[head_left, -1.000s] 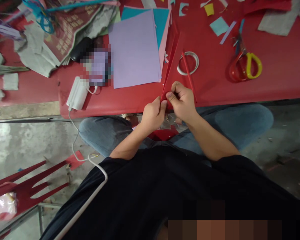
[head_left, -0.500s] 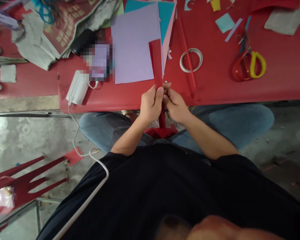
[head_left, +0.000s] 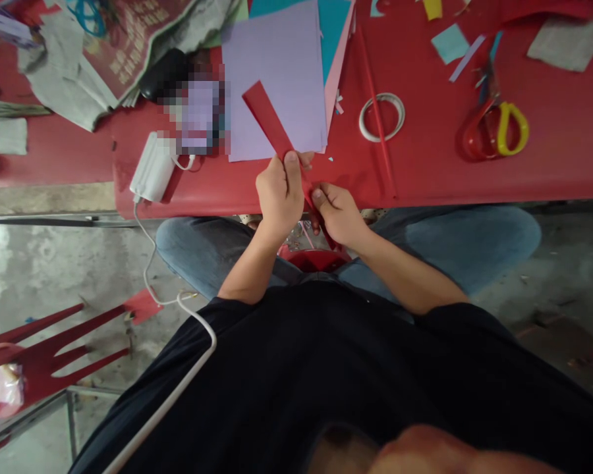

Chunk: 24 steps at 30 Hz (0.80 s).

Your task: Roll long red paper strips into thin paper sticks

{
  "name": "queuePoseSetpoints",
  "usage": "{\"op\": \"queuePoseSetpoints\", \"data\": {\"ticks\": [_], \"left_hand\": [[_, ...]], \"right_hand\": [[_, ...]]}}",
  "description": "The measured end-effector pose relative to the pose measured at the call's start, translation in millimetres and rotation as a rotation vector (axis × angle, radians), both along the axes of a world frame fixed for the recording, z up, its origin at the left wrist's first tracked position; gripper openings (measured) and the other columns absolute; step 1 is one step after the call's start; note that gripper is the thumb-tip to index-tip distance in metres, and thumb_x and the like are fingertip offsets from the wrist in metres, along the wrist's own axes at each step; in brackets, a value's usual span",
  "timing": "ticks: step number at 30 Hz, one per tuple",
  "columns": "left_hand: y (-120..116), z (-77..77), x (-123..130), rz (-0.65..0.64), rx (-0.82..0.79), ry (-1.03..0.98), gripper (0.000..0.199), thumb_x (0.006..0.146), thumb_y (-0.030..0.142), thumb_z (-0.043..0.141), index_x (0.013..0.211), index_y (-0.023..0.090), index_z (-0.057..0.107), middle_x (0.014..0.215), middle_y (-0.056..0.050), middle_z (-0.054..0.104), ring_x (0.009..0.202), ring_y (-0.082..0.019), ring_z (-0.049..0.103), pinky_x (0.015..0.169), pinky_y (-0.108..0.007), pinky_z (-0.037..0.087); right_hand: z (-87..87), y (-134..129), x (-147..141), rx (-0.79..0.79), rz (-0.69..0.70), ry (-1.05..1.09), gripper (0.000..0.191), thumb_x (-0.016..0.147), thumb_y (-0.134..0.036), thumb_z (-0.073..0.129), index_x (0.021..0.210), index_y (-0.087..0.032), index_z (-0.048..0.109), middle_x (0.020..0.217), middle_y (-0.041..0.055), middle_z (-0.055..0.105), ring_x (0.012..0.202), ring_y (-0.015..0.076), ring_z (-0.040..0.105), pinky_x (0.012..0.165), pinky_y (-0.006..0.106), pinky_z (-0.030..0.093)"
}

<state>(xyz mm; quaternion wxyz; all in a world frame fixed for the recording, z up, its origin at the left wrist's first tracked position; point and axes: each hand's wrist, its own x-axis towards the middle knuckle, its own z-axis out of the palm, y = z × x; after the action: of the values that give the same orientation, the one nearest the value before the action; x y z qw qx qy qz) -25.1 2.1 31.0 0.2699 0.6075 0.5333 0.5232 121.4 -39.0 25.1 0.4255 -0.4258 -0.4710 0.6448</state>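
Both hands grip a folded red paper strip (head_left: 271, 123) at the near edge of the red desk (head_left: 548, 171) — left hand (head_left: 279, 197) w/ fingers clamped on its middle, right hand (head_left: 337, 214) pinching its lower end. Strip tilts up-left over the lilac sheet (head_left: 281, 66); tape ring (head_left: 381, 117) & scissors (head_left: 497, 128) lie to the right.

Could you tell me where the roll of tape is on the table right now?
The roll of tape lies flat on the red table, right of the lilac paper and left of the scissors.

Bare red table (head_left: 425, 174) between tape ring (head_left: 381, 117) and scissors (head_left: 494, 125).
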Motion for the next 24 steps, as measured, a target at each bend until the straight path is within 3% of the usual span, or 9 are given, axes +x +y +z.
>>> {"op": "queuePoseSetpoints", "data": {"ticks": [8, 11, 14, 18, 24], "left_hand": [[8, -3.9, -9, 0.075, -0.068, -0.075, 0.059, 0.117, 0.067, 0.041, 0.104, 0.022, 0.077, 0.104, -0.003, 0.083, 0.100, -0.017, 0.082, 0.100, -0.034, 0.060], [9, 3.1, -9, 0.118, -0.083, -0.104, 0.057, 0.117, 0.066, 0.042, 0.103, 0.022, 0.076, 0.100, -0.003, 0.081, 0.097, -0.016, 0.082, 0.096, -0.031, 0.059], [13, 14.7, -13, 0.208, -0.032, -0.132, 0.055, 0.119, 0.060, 0.040, 0.097, 0.019, 0.070, 0.099, -0.005, 0.085, 0.083, -0.013, 0.079, 0.084, -0.031, 0.059], [29, 21.2, -37, 0.295, 0.036, -0.211, 0.054, 0.119, 0.062, 0.040, 0.093, 0.022, 0.065, 0.093, -0.001, 0.085, 0.067, -0.012, 0.074, 0.068, -0.035, 0.056], [47, 19.1, -76, 0.380, 0.034, -0.313, 0.054, 0.116, 0.066, 0.044, 0.087, 0.027, 0.067, 0.093, 0.000, 0.084, 0.083, -0.017, 0.077, 0.082, -0.042, 0.058]], "right_hand": [[2.4, -5, -1, 0.053, 0.007, -0.135, 0.065, 0.106, -0.086, 0.052, 0.077, -0.027, 0.052, 0.054, -0.0027, 0.064, 0.047, 0.0137, 0.062, 0.053, 0.029, 0.049], [0.9, -7, -1, 0.072, 0.004, -0.177, 0.065, 0.108, -0.084, 0.048, 0.078, -0.026, 0.052, 0.056, -0.0027, 0.065, 0.050, 0.0135, 0.063, 0.057, 0.030, 0.051], [-3.8, -10, -2, 0.073, 0.028, -0.195, 0.066, 0.111, -0.082, 0.043, 0.078, -0.026, 0.053, 0.058, -0.0016, 0.066, 0.053, 0.0138, 0.063, 0.060, 0.030, 0.051], [-7.9, -13, -2, 0.088, 0.060, -0.239, 0.066, 0.113, -0.080, 0.041, 0.079, -0.025, 0.055, 0.061, -0.0011, 0.066, 0.056, 0.0143, 0.064, 0.062, 0.030, 0.051], [-6.0, -15, -4, 0.082, 0.056, -0.271, 0.070, 0.113, -0.079, 0.042, 0.070, -0.024, 0.056, 0.057, 0.0004, 0.065, 0.054, 0.0138, 0.063, 0.062, 0.029, 0.050]]}}
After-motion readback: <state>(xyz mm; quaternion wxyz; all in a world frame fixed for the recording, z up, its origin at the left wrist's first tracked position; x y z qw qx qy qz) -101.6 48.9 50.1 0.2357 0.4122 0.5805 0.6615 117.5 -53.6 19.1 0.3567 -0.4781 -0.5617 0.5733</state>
